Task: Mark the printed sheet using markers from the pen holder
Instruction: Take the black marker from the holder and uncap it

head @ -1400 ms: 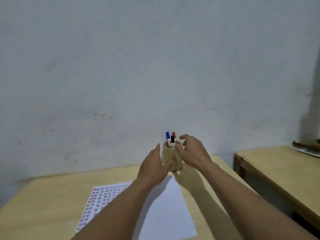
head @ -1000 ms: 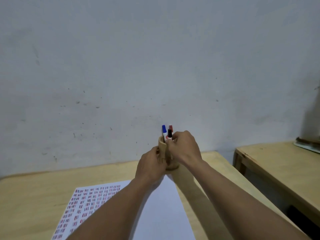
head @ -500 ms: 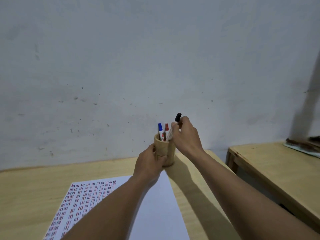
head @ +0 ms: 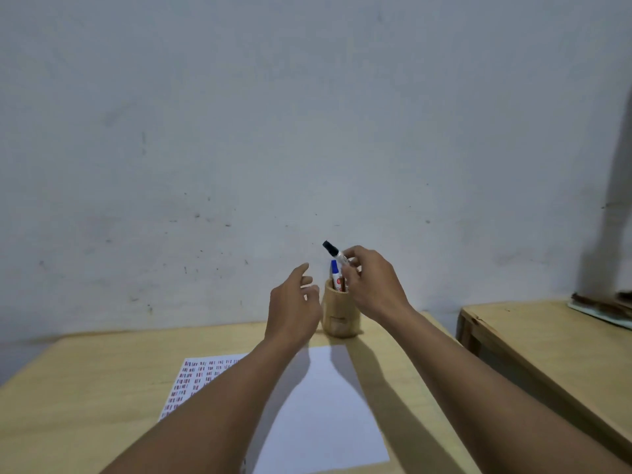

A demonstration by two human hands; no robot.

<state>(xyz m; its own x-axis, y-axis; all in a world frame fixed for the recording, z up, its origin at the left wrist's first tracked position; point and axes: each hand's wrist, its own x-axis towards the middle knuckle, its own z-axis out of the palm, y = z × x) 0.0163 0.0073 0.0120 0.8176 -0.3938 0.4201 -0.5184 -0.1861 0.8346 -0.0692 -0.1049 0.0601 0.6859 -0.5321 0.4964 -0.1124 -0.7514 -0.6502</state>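
The black marker (head: 333, 252) is in the right hand (head: 371, 285), above the holder (head: 340, 314) and clear of its rim. It is tilted, with the black cap pointing up and to the left, toward the wall (head: 307, 114). The grip of the right hand is narrow: the fingertips (head: 349, 273) and the thumb close on the white barrel of the marker, and the lower end of the barrel is hidden behind the fingers.

The left hand (head: 294, 309) holds nothing. Its grip is wide, the fingers loosely spread, and it is just beside the left side of the holder; I cannot tell if a fingertip touches the wood.

The holder is a round wooden cup standing upright on the desk (head: 85, 388), near the far edge. In it stands the blue marker (head: 334, 270), cap up, and beside it a second marker (head: 340, 285) with some red on it, partly hidden by the right hand.

The sheet (head: 325, 405) lies flat on the desk in front of the holder, between the two forearms. Its left part carries rows of small red and dark printed marks; the right part looks plain white. The left forearm covers some of the print.

To the right stands a second desk (head: 547, 343), apart from the first, with a flat object (head: 602, 306) at its far corner, too unclear to name.
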